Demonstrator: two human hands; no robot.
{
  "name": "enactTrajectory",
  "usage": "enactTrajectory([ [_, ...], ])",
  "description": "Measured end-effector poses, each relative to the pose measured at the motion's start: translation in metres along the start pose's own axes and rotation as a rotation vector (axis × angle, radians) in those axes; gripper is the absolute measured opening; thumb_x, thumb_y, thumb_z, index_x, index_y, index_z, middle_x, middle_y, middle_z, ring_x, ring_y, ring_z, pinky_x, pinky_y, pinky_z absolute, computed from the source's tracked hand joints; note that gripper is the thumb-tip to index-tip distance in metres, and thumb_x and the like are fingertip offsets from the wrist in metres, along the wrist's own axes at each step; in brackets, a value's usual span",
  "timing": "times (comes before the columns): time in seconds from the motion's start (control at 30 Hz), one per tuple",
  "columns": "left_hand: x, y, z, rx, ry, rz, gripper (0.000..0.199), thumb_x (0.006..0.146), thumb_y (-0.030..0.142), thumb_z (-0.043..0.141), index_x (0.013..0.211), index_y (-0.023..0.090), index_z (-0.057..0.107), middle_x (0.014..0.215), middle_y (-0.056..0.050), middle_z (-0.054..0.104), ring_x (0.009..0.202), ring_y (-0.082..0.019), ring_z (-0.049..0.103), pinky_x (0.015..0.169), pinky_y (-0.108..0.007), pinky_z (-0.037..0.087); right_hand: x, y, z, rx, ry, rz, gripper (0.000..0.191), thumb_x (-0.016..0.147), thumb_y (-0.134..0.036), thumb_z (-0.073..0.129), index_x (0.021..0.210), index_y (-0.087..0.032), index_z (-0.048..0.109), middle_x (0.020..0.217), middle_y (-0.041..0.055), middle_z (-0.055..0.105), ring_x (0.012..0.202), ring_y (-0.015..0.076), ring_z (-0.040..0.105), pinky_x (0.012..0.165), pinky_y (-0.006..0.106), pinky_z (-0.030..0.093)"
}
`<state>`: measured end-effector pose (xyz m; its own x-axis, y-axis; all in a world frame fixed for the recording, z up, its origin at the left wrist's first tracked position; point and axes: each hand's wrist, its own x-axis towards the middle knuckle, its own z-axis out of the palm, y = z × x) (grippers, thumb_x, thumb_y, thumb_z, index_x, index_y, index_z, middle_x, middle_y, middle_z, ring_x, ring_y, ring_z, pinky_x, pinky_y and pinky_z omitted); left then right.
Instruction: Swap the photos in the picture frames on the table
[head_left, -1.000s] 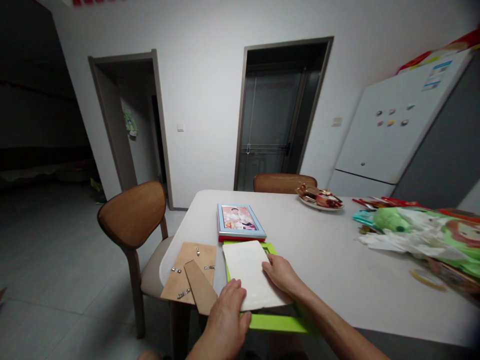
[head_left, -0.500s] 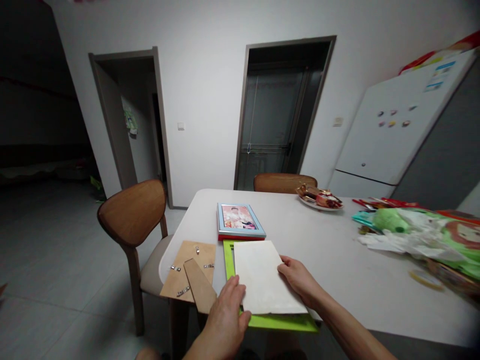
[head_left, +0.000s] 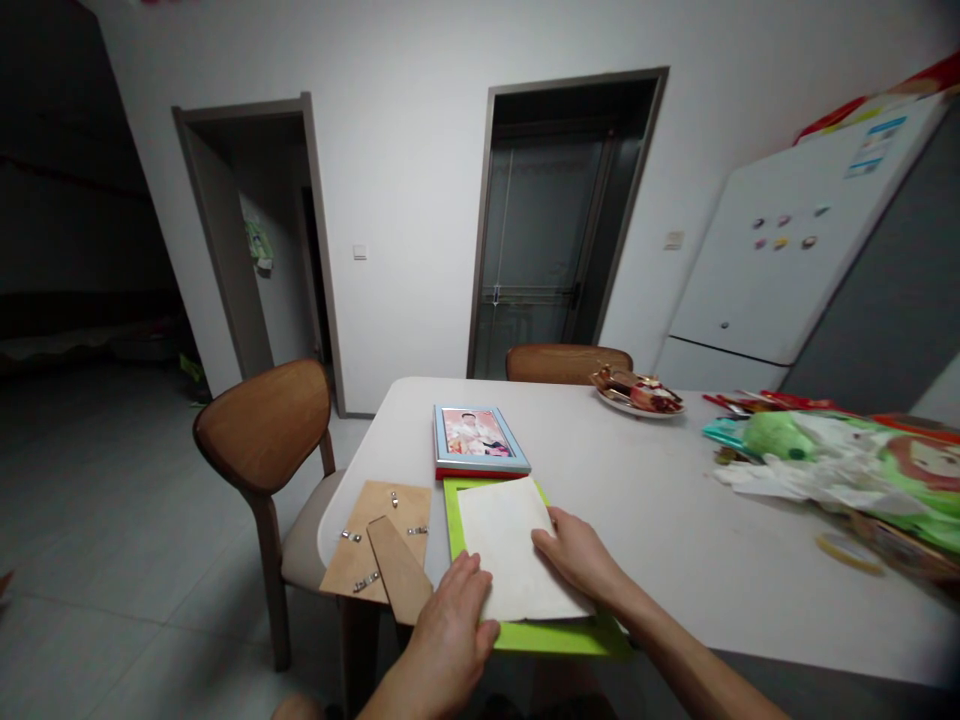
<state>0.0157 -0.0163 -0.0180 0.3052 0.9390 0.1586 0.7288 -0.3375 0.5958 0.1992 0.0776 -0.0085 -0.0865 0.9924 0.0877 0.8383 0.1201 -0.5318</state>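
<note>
A white sheet of paper or card [head_left: 510, 550] lies over a lime-green picture frame [head_left: 555, 638] at the table's near edge. My right hand [head_left: 574, 550] grips the sheet's right edge, thumb on top and fingers at the side. At the lower left, my left hand [head_left: 454, 615] rests against the sheet's edge and the frame, fingers extended. Left of it lies a tan backing board [head_left: 360, 510] with metal clips and a brown stand leg [head_left: 401, 570] on it. Just beyond the green frame sits a blue-rimmed framed photo [head_left: 480, 438] on top of something red.
The white table [head_left: 637, 520] holds a plate of wrapped items [head_left: 637, 392] at the back. On its right are a green plush or bag [head_left: 795, 440], crumpled white wrapping and a roll of tape [head_left: 849, 553]. A wooden chair [head_left: 266, 430] stands at the left, and another [head_left: 568, 364] behind.
The white sheet has shifted left and turned slightly, uncovering more of the green frame at its upper right. My right hand has moved left with it; my left hand is nearly still.
</note>
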Motion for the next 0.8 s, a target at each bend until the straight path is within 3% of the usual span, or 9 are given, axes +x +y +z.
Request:
enactTrajectory([
  [0.13, 0.0, 0.003, 0.001, -0.009, -0.026, 0.017, 0.041, 0.072, 0.013, 0.046, 0.112, 0.008, 0.048, 0.129, -0.015, 0.038, 0.122, -0.023, 0.027, 0.102, -0.036, 0.025, -0.008, -0.007, 0.001, -0.391, 0.029, -0.006, 0.037, 0.075, -0.038, 0.036, 0.089, -0.011, 0.057, 0.089, 0.0155, 0.059, 0.075, 0.0242, 0.057, 0.062, 0.032, 0.038],
  [0.27, -0.01, -0.002, -0.008, -0.02, -0.01, 0.01, 0.048, 0.069, 0.015, 0.05, 0.116, 0.01, 0.044, 0.131, -0.013, 0.035, 0.122, -0.022, 0.027, 0.102, -0.037, 0.023, -0.009, -0.009, 0.007, -0.472, 0.053, -0.041, 0.041, 0.074, -0.044, 0.039, 0.095, -0.012, 0.054, 0.092, 0.0143, 0.054, 0.079, 0.0244, 0.055, 0.063, 0.033, 0.037],
  [0.37, -0.023, -0.026, -0.027, 0.033, 0.024, -0.027, 0.062, 0.062, 0.016, 0.056, 0.121, 0.016, 0.039, 0.134, -0.01, 0.03, 0.124, -0.023, 0.023, 0.102, -0.042, 0.019, -0.005, -0.009, 0.009, -0.437, 0.145, -0.067, 0.047, 0.074, -0.042, 0.042, 0.109, -0.011, 0.046, 0.096, 0.0134, 0.053, 0.084, 0.0243, 0.052, 0.067, 0.033, 0.038],
  [0.47, -0.035, -0.065, -0.05, 0.185, 0.094, -0.188, 0.07, 0.056, 0.014, 0.058, 0.122, 0.017, 0.037, 0.135, -0.011, 0.029, 0.125, -0.025, 0.021, 0.101, -0.046, 0.018, -0.005, -0.019, 0.01, -0.356, 0.276, -0.161, 0.054, 0.073, -0.036, 0.046, 0.121, -0.011, 0.037, 0.111, 0.0152, 0.048, 0.098, 0.026, 0.045, 0.078, 0.036, 0.035],
  [0.53, -0.04, -0.088, -0.06, 0.289, 0.174, -0.299, 0.067, 0.055, 0.011, 0.057, 0.12, 0.012, 0.04, 0.132, -0.014, 0.033, 0.123, -0.027, 0.025, 0.1, -0.045, 0.022, -0.011, -0.034, 0.015, -0.243, 0.231, -0.262, 0.049, 0.075, -0.033, 0.045, 0.118, -0.011, 0.041, 0.115, 0.0149, 0.046, 0.103, 0.0246, 0.042, 0.084, 0.035, 0.033],
  [0.63, -0.041, -0.105, -0.062, 0.34, 0.29, -0.293, 0.05, 0.06, 0.009, 0.051, 0.11, 0.011, 0.048, 0.123, -0.013, 0.046, 0.116, -0.023, 0.039, 0.097, -0.039, 0.031, -0.028, -0.067, 0.029, -0.041, -0.008, -0.438, 0.04, 0.077, -0.035, 0.042, 0.11, -0.015, 0.051, 0.105, 0.0109, 0.054, 0.096, 0.0204, 0.047, 0.083, 0.031, 0.035],
  [0.7, -0.04, -0.104, -0.059, 0.334, 0.354, -0.243, 0.041, 0.063, 0.009, 0.049, 0.104, 0.013, 0.052, 0.115, -0.011, 0.053, 0.108, -0.021, 0.047, 0.093, -0.037, 0.036, -0.038, -0.089, 0.042, 0.011, -0.093, -0.506, 0.043, 0.074, -0.04, 0.046, 0.111, -0.019, 0.051, 0.098, 0.0083, 0.058, 0.091, 0.021, 0.049, 0.08, 0.033, 0.036],
  [0.8, -0.038, -0.094, -0.057, 0.329, 0.45, -0.186, 0.036, 0.063, 0.009, 0.051, 0.098, 0.015, 0.054, 0.107, -0.009, 0.059, 0.101, -0.021, 0.052, 0.088, -0.037, 0.042, -0.042, -0.111, 0.059, 0.032, -0.093, -0.496, 0.052, 0.066, -0.039, 0.055, 0.114, -0.019, 0.048, 0.102, 0.0095, 0.056, 0.093, 0.0238, 0.048, 0.081, 0.036, 0.035],
])
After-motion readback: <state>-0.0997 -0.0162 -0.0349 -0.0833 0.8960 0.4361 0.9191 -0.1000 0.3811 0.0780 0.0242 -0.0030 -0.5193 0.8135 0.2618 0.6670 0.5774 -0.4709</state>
